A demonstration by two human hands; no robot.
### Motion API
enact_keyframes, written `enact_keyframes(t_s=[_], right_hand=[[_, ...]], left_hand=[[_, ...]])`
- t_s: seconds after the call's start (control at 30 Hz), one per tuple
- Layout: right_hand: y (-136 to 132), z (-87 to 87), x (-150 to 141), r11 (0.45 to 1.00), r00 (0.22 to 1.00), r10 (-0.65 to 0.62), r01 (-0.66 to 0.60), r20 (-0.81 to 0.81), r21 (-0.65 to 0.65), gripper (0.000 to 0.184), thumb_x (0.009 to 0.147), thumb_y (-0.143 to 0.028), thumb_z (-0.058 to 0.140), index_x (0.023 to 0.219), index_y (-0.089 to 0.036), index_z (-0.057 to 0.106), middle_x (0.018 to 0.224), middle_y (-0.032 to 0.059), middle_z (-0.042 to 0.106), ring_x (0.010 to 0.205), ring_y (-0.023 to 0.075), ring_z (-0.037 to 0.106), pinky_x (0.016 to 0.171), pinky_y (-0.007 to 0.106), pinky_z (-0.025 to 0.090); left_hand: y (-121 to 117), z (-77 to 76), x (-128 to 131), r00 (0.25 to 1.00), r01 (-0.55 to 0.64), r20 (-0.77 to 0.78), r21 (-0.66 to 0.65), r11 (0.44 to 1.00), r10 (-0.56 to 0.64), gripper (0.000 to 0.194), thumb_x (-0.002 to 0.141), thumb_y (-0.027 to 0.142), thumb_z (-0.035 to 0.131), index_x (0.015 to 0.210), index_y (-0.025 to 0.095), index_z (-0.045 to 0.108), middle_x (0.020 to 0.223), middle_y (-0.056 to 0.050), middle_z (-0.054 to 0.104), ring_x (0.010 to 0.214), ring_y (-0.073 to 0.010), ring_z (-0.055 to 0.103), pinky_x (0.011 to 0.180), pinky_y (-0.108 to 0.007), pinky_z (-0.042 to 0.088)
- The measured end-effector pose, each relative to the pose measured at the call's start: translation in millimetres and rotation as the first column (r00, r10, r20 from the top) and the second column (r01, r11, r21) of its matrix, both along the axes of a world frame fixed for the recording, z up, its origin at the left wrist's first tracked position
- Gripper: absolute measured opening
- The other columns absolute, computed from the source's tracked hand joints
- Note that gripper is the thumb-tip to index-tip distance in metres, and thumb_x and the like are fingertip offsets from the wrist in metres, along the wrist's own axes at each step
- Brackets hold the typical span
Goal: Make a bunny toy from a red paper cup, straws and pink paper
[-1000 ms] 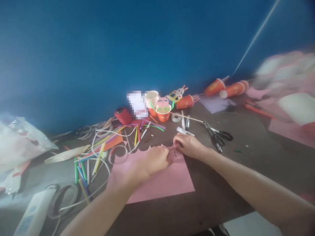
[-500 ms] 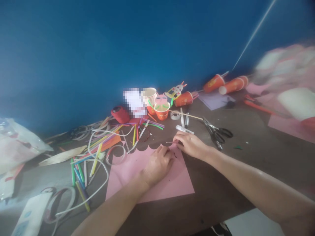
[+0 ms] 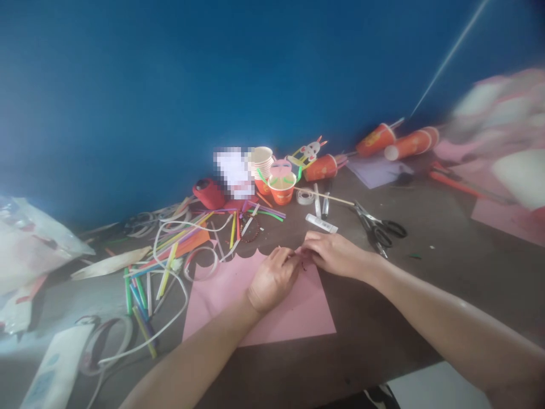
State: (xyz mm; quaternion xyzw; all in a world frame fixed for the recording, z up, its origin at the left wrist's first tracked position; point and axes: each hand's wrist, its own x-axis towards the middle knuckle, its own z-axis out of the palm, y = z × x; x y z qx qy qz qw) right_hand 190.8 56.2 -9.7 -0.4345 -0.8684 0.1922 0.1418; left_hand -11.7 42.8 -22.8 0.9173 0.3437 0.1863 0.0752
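Observation:
A sheet of pink paper (image 3: 238,301) with a scalloped far edge lies flat before me. My left hand (image 3: 275,281) rests on its upper right part, fingers bent and closed together. At the paper's top right corner my right hand (image 3: 334,253) has thumb and fingers pinched, their tips almost meeting those of my left hand. Whatever sits between the fingertips is too small and hidden to make out. A small dark curved mark (image 3: 304,266) shows on the paper just below the fingertips. Beyond my right hand lies a white glue tube (image 3: 321,222).
Scissors (image 3: 377,227) lie right of my hands. Paper cups (image 3: 282,193), a tape roll (image 3: 305,196) and a red spool (image 3: 208,194) stand behind. Coloured strips (image 3: 170,270) and a white cable (image 3: 186,301) spread leftward. A plastic bag (image 3: 38,244) is far left, pink paper pieces (image 3: 498,218) right.
My right hand has moved slightly down towards my left hand, and their fingertips are now closer together. A thin strand seen by the right fingers earlier no longer shows. The view has shifted slightly.

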Motion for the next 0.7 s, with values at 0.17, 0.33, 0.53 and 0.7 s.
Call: enact_keyframes(t_s=[0.17,0.33,0.53,0.7], right_hand=[[1.7,1.8,4.3,1.000,1.000,0.021,-0.021,0.000,-0.016,0.022,0.076,-0.005,0.047,0.085,-0.019,0.061,0.088,0.0031,0.058,0.078,0.0142,0.059,0.067,0.023,0.043],[1.5,5.7,8.4,1.000,1.000,0.019,-0.019,0.013,-0.013,0.024,0.079,-0.006,0.045,0.090,-0.020,0.061,0.090,0.0034,0.060,0.078,0.0156,0.060,0.069,0.026,0.043],[1.5,7.7,7.9,0.998,0.998,-0.059,0.059,0.019,0.013,0.031,0.079,-0.006,0.045,0.100,-0.021,0.061,0.095,0.0038,0.062,0.083,0.0170,0.060,0.073,0.028,0.044],[1.5,5.8,7.0,0.999,0.998,-0.037,0.037,0.057,-0.002,0.032,0.082,-0.009,0.045,0.103,-0.023,0.064,0.090,0.0032,0.062,0.079,0.0156,0.060,0.069,0.026,0.042]], left_hand=[[0.1,-3.2,-0.6,0.999,0.010,-0.054,0.076,0.997,-0.005,0.024,0.089,0.012,0.039,0.100,0.016,0.060,0.082,-0.005,0.055,0.075,-0.0157,0.052,0.075,-0.032,0.050],[0.6,-7.9,-1.2,0.997,0.048,-0.063,0.095,0.994,-0.042,0.025,0.088,0.009,0.040,0.097,0.017,0.062,0.079,-0.005,0.055,0.075,-0.0160,0.053,0.071,-0.031,0.050],[-0.1,-7.3,-2.3,0.996,0.058,-0.073,0.095,0.994,-0.052,0.024,0.087,0.010,0.041,0.096,0.015,0.062,0.079,-0.006,0.056,0.074,-0.0160,0.053,0.071,-0.031,0.050],[0.5,-7.4,-0.8,0.995,0.062,-0.081,0.139,0.988,-0.051,0.021,0.088,0.014,0.042,0.091,0.015,0.063,0.076,-0.005,0.057,0.072,-0.0159,0.054,0.066,-0.030,0.050]])
